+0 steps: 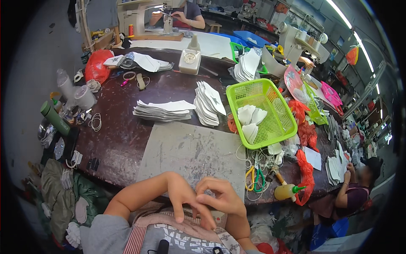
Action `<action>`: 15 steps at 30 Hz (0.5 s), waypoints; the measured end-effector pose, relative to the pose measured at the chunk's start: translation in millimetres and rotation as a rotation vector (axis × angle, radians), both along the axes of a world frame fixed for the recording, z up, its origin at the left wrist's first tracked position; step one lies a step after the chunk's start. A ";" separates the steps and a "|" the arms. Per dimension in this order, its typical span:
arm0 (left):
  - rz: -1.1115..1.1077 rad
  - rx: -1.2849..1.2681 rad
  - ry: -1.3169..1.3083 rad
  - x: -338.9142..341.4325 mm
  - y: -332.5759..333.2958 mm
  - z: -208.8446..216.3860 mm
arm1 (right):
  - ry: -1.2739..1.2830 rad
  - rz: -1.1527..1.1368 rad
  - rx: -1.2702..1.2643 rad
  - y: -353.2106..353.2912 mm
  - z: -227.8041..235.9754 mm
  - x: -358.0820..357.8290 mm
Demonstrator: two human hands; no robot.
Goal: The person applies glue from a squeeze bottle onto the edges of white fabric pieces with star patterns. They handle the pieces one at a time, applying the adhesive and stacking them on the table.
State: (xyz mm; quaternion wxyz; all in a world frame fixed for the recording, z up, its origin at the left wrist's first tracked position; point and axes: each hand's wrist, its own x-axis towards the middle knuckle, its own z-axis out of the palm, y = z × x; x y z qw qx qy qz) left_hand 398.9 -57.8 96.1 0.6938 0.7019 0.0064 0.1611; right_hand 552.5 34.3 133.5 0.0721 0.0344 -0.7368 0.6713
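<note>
Both hands meet in front of my apron, at the near edge of the grey work board (190, 148). My left hand (185, 197) is open, its fingers stretched loosely downward, with nothing visible in it. My right hand (220, 195) has curled fingers, with thumb and forefinger closed against the left hand's fingers. Whether anything small is between them is hidden. Beyond the board lie a flat stack of white cut pieces (164, 111) and a fanned stack of white pieces (208, 103). To their right, a green plastic basket (291, 127) holds a few white pieces (251, 118).
Scissors (255, 178) with yellow and green handles lie among tangled cord at the right, near a yellow bottle (284, 191). A white container (189, 62) stands at the back, a green flask (55, 118) at the left. Co-workers sit across the table and at the right (355, 186).
</note>
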 end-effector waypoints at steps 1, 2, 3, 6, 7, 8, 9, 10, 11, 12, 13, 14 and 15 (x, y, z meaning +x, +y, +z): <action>-0.009 -0.047 -0.003 2.2 3.2 0.3 | -0.090 0.014 -0.058 -0.5 4.2 3.0; -0.017 -0.094 -0.006 6.5 8.9 1.0 | -0.003 -0.039 -0.029 -5.0 10.4 -9.8; -0.033 -0.138 -0.004 8.8 13.7 2.5 | 0.068 -0.054 0.003 -4.4 7.4 -12.2; 0.036 -0.054 -0.003 1.1 15.2 5.1 | 0.191 -0.042 0.079 8.2 -11.6 -8.6; 0.050 -0.051 0.002 -2.2 12.8 6.4 | 0.080 -0.032 -0.038 10.9 -12.5 -1.2; -0.006 -0.081 -0.018 -5.4 12.5 6.4 | -0.031 -0.020 -0.156 12.5 -11.6 5.2; -0.009 -0.155 -0.037 -4.1 13.9 3.1 | -0.150 -0.013 -0.277 11.9 -11.3 9.8; -0.011 -0.230 -0.056 -2.4 17.5 -2.5 | -0.102 -0.081 -0.188 9.8 -10.9 2.2; -0.015 -0.305 -0.074 -1.2 22.3 -9.5 | -0.016 -0.107 -0.147 7.5 -17.3 -2.9; 0.045 -0.089 -0.067 -4.4 32.7 -14.7 | 0.076 -0.127 -0.095 9.4 -24.8 -10.3; 0.031 -0.134 -0.090 -3.5 32.4 -17.0 | 0.168 -0.147 -0.044 11.4 -28.4 -14.2; 0.018 -0.179 -0.113 -0.4 30.1 -16.0 | 0.196 -0.131 -0.064 11.6 -30.5 -8.5; 0.021 -0.227 -0.135 0.6 24.1 -12.4 | 0.140 -0.112 -0.259 14.4 -38.1 -2.0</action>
